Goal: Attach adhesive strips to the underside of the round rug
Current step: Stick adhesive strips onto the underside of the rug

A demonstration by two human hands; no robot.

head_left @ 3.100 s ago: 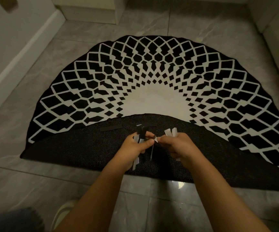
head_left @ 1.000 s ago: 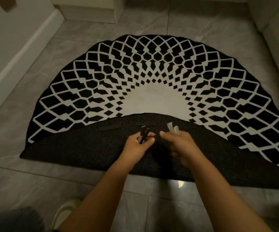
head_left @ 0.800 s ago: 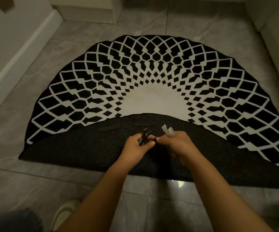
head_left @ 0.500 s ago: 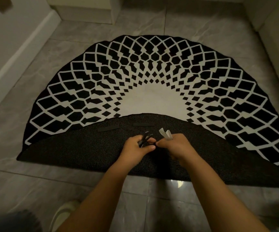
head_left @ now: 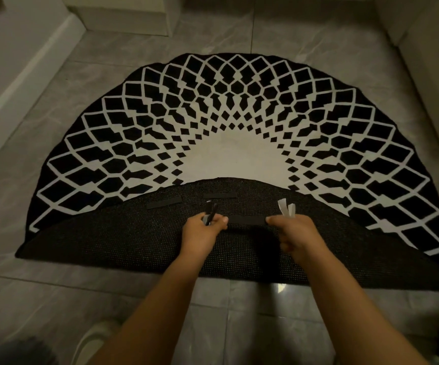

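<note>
Fingers (head_left: pixel 219 220) of both your hands pinched a strip (head_left: pixel 246 220) taut by its ends above the rug (head_left: pixel 134 243); it looked limp, probably sticky.

Black strip (head_left: pixel 247 220) stretched flat over folded rug's (head_left: pixel 123 241) dark underside.

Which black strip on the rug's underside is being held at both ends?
The nearest strip, stretched between left hand and right hand. The two farther strips lie untouched.

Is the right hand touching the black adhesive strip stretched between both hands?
Touching. The head view shows the right hand pinching the right end of the black adhesive strip, no gap visible.
</note>
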